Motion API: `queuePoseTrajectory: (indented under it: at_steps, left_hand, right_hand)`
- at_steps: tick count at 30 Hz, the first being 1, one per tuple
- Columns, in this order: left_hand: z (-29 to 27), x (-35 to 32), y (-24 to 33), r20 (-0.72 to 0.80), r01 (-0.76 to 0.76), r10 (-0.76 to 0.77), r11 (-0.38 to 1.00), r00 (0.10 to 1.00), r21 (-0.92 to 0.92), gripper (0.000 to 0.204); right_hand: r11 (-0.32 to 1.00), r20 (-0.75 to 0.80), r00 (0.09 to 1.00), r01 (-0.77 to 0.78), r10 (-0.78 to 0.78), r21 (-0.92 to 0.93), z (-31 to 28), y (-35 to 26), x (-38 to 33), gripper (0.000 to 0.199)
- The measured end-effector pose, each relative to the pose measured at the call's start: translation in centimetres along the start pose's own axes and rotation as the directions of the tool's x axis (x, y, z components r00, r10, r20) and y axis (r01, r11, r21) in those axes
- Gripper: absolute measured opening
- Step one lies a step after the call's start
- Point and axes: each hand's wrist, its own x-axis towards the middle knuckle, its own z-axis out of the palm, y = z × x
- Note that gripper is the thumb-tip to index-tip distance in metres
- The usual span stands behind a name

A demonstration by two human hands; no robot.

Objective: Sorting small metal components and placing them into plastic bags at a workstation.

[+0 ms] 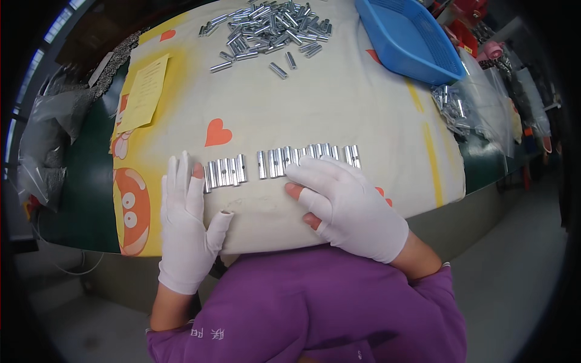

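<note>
A row of short shiny metal tubes lies side by side across the cloth in front of me, with small gaps between groups; some show a small dark hole. My left hand, in a white glove with cut fingertips, rests flat at the row's left end, its index finger beside the outermost tube and its thumb spread. My right hand, gloved the same way, lies over the right part of the row. Its fingers are stretched out over several tubes and hide their lower ends. Neither hand grips anything.
A heap of similar metal tubes lies at the far side of the cloth-covered table. A blue plastic basket stands far right, near a plastic bag of tubes. A yellow paper sheet lies at left.
</note>
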Motion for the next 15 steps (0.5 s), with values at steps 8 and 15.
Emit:
queuePoseTrajectory:
  at_steps: [8, 15]
  left_hand:
    - [-0.6, 4.2, 3.7, 0.23, -0.355, 0.362, 0.932, 0.903, -0.072, 0.068]
    - [0.4, 4.0, 5.1, 0.196, -0.356, 0.365, 0.931, 0.91, -0.082, 0.069]
  right_hand:
    - [0.999, 0.012, 1.0, -0.026, 0.026, -0.037, -0.5, 0.2, -0.5, 0.04]
    - [0.999, 0.001, 0.999, -0.032, 0.032, -0.019, -1.0, 0.8, -1.1, 0.04]
